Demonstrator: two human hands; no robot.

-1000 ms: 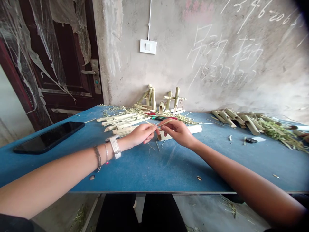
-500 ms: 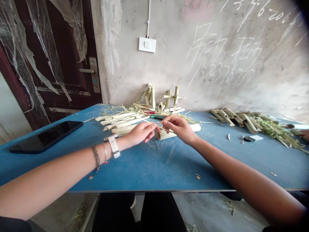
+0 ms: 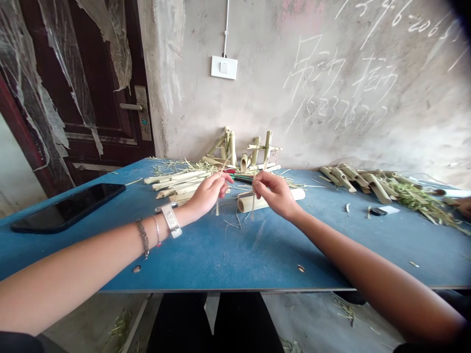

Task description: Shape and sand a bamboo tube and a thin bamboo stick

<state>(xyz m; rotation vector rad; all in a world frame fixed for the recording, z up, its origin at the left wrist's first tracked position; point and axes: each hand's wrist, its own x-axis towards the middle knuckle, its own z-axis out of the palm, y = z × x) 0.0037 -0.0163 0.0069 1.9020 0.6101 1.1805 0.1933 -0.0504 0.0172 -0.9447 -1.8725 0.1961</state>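
Observation:
My left hand (image 3: 210, 193) pinches a thin plant strip (image 3: 217, 206), whose ends stick out above and below the fingers. To its right, my right hand (image 3: 274, 193) has its fingers closed on another thin strip (image 3: 253, 203) that hangs down. A gap separates the two hands. Behind and below my right hand, a thick pale bamboo tube (image 3: 247, 203) lies on the blue table (image 3: 221, 255). Cut pale stalks (image 3: 176, 181) are laid side by side just beyond my left hand.
A black phone (image 3: 69, 207) lies at the left. Small bamboo structures (image 3: 228, 147) stand by the wall. At the right are split bamboo pieces (image 3: 377, 187), leafy shreds (image 3: 415, 198) and a small black object (image 3: 379, 212). Another person's hand (image 3: 465, 207) shows at the right edge.
My hands, close together before, have moved apart, the left one shifting left. The strips between them now point up and down, one in each hand.

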